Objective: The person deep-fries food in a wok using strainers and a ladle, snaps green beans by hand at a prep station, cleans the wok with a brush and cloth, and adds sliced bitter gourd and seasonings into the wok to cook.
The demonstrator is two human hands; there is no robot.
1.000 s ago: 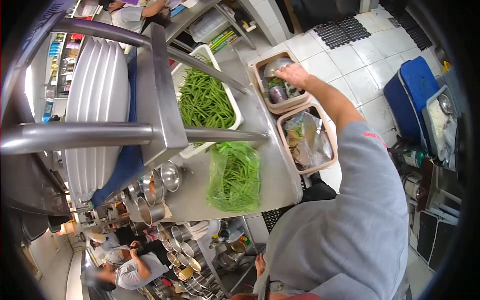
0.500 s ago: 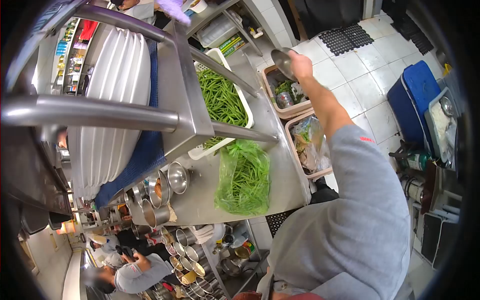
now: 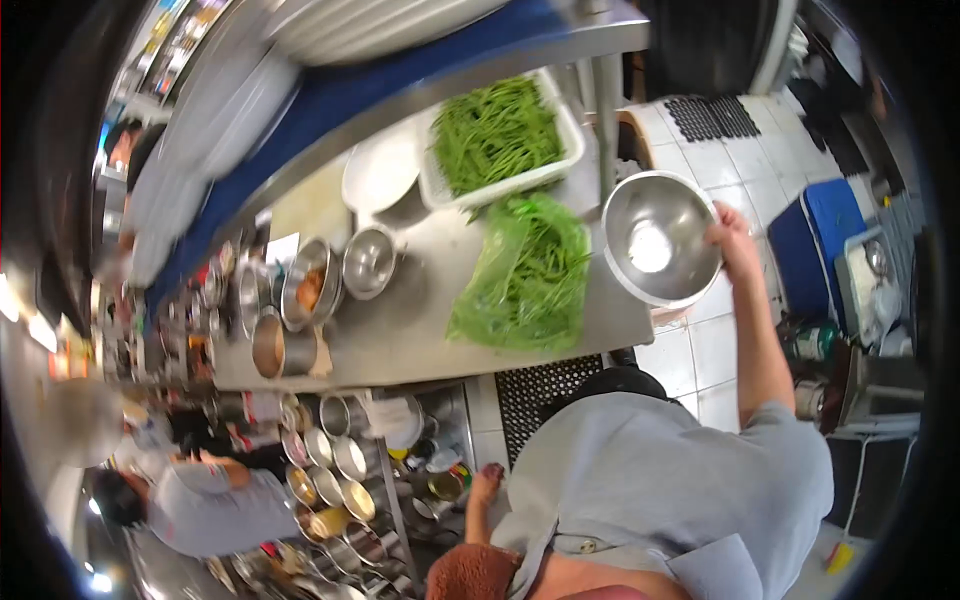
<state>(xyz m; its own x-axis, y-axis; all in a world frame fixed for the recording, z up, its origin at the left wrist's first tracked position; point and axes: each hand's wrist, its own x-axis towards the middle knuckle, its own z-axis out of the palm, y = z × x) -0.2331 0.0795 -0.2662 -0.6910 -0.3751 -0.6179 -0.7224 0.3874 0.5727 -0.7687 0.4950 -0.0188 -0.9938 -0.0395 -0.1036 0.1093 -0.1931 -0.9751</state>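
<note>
At the far left, blurred white plates (image 3: 235, 130) leaned in a row beside a blue cloth (image 3: 340, 125), and a person in a grey shirt (image 3: 215, 510) stood in the lower left of the frame. Next along the steel table (image 3: 425, 330) came a metal pot (image 3: 285, 345), a second one holding orange-brown food (image 3: 309, 290), and a small metal bowl (image 3: 370, 262). A white plate (image 3: 382, 172) lay above them, left of the upper centre.

The left hand (image 3: 487, 483) hung below the table's edge, low and just right of centre; it was too small and foreshortened to tell whether its fingers were apart or together. Above, a green plastic bag (image 3: 530, 280) of green beans slumped on the table, its lower end toward the bottom of the frame. Just above it sat a white basket (image 3: 571, 132) heaped with more beans.

Right of centre, past the table's right end, the large metal bowl (image 3: 662, 240) was held up in the air. Its mouth faced the camera; the outline was nearly round, slightly longer from top to bottom. The right hand (image 3: 737, 243) had its fingers clamped on the bowl's right rim. Farther right stood a blue cooler (image 3: 815, 240).
</note>
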